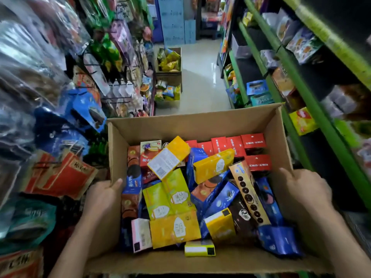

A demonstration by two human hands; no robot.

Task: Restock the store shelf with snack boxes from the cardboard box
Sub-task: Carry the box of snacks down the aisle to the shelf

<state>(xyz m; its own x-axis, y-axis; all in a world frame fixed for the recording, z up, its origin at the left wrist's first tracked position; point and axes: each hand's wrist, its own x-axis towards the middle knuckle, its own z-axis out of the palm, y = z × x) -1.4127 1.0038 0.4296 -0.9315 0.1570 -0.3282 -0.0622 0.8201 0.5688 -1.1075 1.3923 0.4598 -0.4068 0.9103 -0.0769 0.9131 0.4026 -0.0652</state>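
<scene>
An open cardboard box (192,125) fills the lower middle of the head view, held up in front of me. Inside lie several snack boxes: yellow ones (174,229), blue ones (220,199), red ones (253,141) in a row at the back, and a long brown one (248,193). My left hand (102,199) grips the box's left wall, thumb hooked over the rim. My right hand (305,189) grips the right wall, fingers down the outside. The green-edged store shelf (313,109) runs along the right, with snack boxes on it.
Hanging snack bags (66,173) on hooks crowd the left side. Two open cartons of chip bags (168,63) stand on the tiled aisle floor (200,81) ahead. Blue crates (172,19) are stacked at the aisle's far end.
</scene>
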